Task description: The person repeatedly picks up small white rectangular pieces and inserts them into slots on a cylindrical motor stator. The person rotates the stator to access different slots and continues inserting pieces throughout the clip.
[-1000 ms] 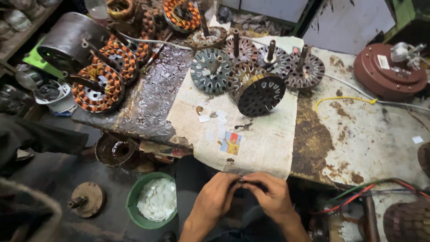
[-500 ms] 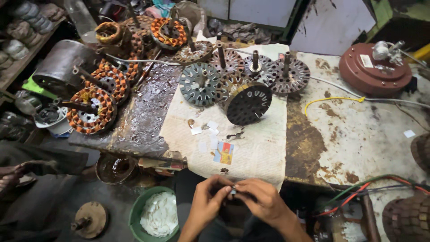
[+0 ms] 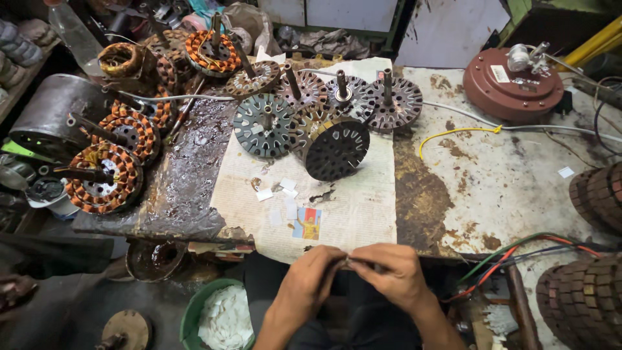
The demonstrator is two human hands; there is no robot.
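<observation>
My left hand [image 3: 310, 282] and my right hand [image 3: 389, 275] meet just below the near edge of the workbench. Together they pinch a small thin dark piece [image 3: 350, 263] between the fingertips; what it is cannot be made out. Right above the hands lies a sheet of newspaper [image 3: 350, 207] with several small white paper slips [image 3: 280, 192] on it. On the paper's far end stand bare slotted metal stator cores [image 3: 264, 126], and a black one [image 3: 337, 149] leans on them.
Copper-wound stators [image 3: 103, 180] on shafts crowd the left of the greasy bench. A maroon round motor housing [image 3: 515, 81] sits far right, with white and yellow wires [image 3: 453, 133]. A green bucket [image 3: 194, 317] of white scraps stands below left. Coloured cables [image 3: 518, 253] run at right.
The view has tilted so the bench sits higher and closer. Both hands stay together on the small piece and have risen toward the bench edge.
</observation>
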